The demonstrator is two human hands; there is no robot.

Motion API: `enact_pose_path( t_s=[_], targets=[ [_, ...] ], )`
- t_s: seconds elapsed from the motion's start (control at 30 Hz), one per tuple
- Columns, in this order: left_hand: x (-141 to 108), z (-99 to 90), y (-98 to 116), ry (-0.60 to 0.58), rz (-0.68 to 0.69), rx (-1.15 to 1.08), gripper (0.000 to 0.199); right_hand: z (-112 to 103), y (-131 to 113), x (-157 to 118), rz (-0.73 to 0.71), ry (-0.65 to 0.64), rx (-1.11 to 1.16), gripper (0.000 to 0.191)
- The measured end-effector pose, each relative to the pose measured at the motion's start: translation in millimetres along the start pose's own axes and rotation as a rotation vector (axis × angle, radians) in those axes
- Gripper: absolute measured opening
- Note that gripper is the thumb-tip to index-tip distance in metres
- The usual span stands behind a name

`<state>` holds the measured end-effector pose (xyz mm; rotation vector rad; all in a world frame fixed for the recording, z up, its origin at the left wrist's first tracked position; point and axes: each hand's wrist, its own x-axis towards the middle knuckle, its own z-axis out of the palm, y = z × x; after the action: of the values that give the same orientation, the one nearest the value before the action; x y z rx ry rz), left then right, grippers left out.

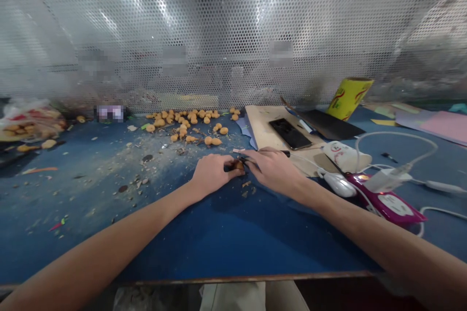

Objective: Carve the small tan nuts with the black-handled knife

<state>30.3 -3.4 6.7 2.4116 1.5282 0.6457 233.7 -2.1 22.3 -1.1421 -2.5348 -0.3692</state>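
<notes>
Perforated metal panel (226,34) right along the far edge of a scuffed blue table (219,243), crumbs scattered all over the left half. Left hand (211,172) pinching a small brown piece (239,165) between thumb and fingers, about midway between the left and right edges. Right hand (272,167) gripping a black-handled tool (284,154), front end right by that piece, can't tell if touching. Bunch of tiny tan gourds (193,116) near the far edge, plus a black phone (290,133) on a beige board (259,124) and a magenta gadget (404,211) toward the right edge.
</notes>
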Motion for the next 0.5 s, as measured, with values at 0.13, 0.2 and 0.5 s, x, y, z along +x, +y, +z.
enact_pose_path(
  t_s=[0.13, 0.2, 0.5],
  targets=[
    [-0.2, 1.1, 0.2, 0.019, 0.008, 0.154, 0.049, 1.7, -0.5, 0.7, -0.087, 0.005, -0.054, 0.058],
    [-0.6, 1.3, 0.6, 0.018, 0.015, 0.174, 0.050, 0.1, -0.4, 0.1, -0.123, -0.002, -0.103, 0.065],
    [-0.4, 4.6, 0.7, 0.007, 0.053, 0.162, 0.047, 0.7, 1.9, 2.0, -0.108, 0.049, -0.129, 0.068]
  ],
)
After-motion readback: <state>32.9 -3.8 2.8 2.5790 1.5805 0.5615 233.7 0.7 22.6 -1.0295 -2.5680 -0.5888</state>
